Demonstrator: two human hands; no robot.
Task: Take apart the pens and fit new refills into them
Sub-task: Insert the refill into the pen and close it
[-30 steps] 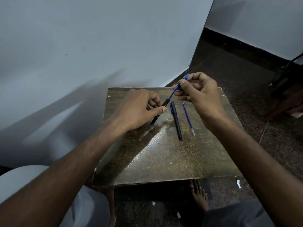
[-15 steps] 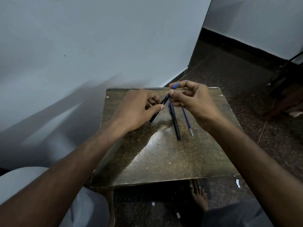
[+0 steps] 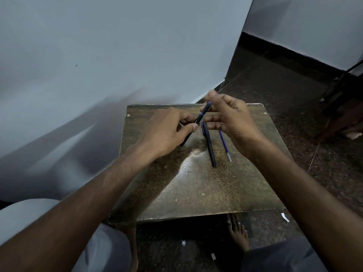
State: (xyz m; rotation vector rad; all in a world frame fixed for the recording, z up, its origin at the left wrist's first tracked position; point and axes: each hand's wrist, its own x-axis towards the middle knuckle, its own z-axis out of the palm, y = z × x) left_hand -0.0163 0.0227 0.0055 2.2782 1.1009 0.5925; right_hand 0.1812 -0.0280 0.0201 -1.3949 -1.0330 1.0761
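My left hand point(image 3: 169, 130) grips a black pen barrel point(image 3: 200, 118) that slants up to the right above the small table point(image 3: 196, 195). A short blue refill end point(image 3: 209, 104) sticks out of its top. Just right of that end is my right hand point(image 3: 231, 118), motion-blurred, fingers spread and holding nothing. A second black pen point(image 3: 209, 146) lies on the table below my hands, with a blue piece point(image 3: 202, 128) showing beside its far end. A loose blue refill point(image 3: 225, 146) lies to the right of it.
The worn brown table stands against a pale wall point(image 3: 98, 75) on the left. Dark speckled floor point(image 3: 284, 85) lies to the right, with dark wooden furniture point(image 3: 345, 103) at the far right. A bare foot point(image 3: 238, 232) and paper scraps show under the near edge.
The blue refill has gone deeper into the barrel in my left hand; only a short end shows now. My right hand's fingers have come off it and spread.
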